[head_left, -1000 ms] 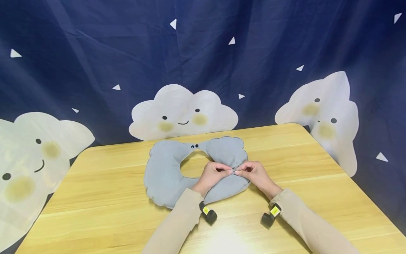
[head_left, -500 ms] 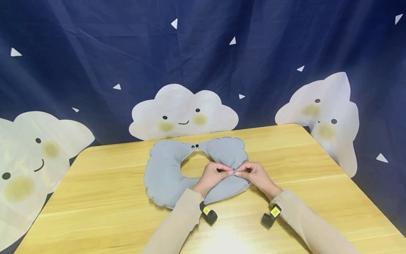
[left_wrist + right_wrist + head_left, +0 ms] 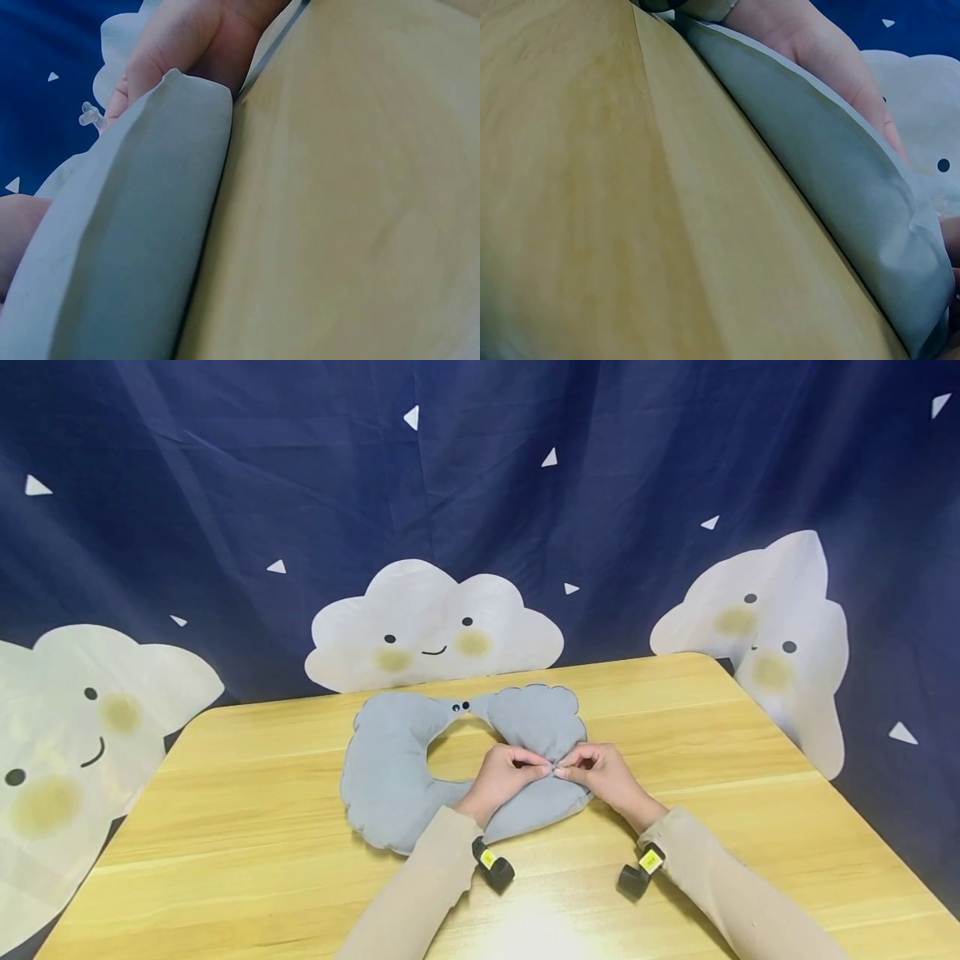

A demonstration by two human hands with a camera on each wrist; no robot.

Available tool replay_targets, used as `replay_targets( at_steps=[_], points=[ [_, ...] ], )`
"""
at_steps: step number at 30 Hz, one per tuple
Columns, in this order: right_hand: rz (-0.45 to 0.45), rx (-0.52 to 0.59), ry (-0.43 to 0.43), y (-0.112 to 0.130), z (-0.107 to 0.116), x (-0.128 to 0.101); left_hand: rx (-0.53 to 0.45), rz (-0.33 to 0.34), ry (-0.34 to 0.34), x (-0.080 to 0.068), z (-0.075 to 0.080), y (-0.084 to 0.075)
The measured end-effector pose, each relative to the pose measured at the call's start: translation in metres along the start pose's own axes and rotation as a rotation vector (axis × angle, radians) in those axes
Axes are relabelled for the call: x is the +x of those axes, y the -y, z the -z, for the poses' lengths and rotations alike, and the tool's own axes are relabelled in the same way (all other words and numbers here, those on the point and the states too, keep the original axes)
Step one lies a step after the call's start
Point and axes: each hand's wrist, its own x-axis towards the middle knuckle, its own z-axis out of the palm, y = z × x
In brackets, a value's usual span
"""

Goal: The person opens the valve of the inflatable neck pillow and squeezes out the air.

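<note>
A grey U-shaped inflatable neck pillow (image 3: 390,760) lies flat on the wooden table (image 3: 262,827), its open ends pointing away from me. My left hand (image 3: 528,768) and right hand (image 3: 577,768) meet over the pillow's right arm. Their fingertips pinch a small valve (image 3: 553,768) between them. In the left wrist view the clear valve (image 3: 90,116) sticks out beyond the pillow's edge (image 3: 150,225) beside a hand. The right wrist view shows the pillow (image 3: 840,172) from the side with a hand resting on it.
A dark blue curtain (image 3: 225,485) with white smiling clouds hangs right behind the table's far edge. Beige sleeves cover both forearms, and a small black camera (image 3: 495,867) sits at each wrist. Bare wood lies left, right and in front of the pillow.
</note>
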Motion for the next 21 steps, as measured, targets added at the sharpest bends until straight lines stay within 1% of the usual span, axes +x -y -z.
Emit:
replay_targets(
  at_steps=[5, 9, 13, 16, 21],
  points=[
    [-0.038, -0.001, 0.007, 0.005, 0.000, 0.000, 0.003, -0.001, -0.007, 0.000, 0.000, 0.000],
    [-0.065, -0.005, -0.002, 0.019, -0.001, -0.002, 0.002, -0.004, -0.004, 0.000, 0.001, 0.001],
    [-0.081, -0.013, -0.017, 0.028, -0.002, -0.004, 0.016, -0.023, -0.004, 0.000, 0.001, 0.001],
    [-0.074, -0.009, -0.020, 0.022, -0.002, -0.003, 0.020, -0.035, -0.007, 0.000, 0.001, 0.001],
    [-0.069, 0.006, -0.015, 0.002, 0.000, -0.001, 0.014, -0.030, -0.003, 0.000, 0.001, 0.000]
  ],
)
